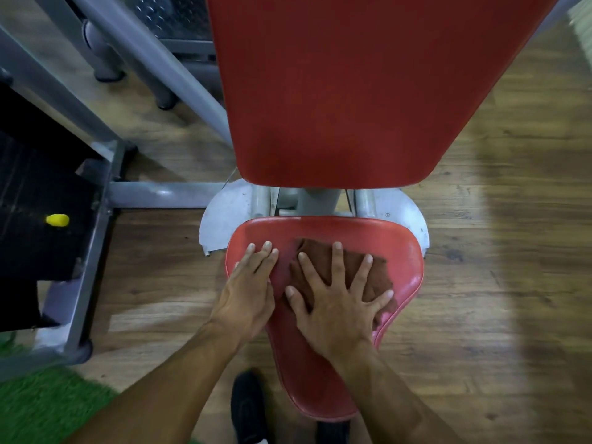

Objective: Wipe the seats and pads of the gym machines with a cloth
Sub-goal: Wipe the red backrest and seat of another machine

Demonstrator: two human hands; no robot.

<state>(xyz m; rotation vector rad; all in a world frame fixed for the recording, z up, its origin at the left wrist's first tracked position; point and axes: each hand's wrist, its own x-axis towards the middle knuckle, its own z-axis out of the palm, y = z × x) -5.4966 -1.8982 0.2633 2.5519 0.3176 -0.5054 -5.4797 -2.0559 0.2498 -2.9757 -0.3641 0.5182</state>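
- Cloth (346, 270) lies pinned under the flat, spread right hand (336, 302) on the seat (307, 373).
- Left hand (250, 293) rests flat, grasping nothing.
- Risk: cloth bunching could leave the near seat unwiped.

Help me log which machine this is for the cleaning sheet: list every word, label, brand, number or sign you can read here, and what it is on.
None can be read.
Red seat: no print shows.
Red back pad: plain.
Brown cloth under the right hand: no tag shows.
Grey metal plate: one tiny round mark on its right side, too small to read.
Black weight stack with yellow pin: no numbers legible.
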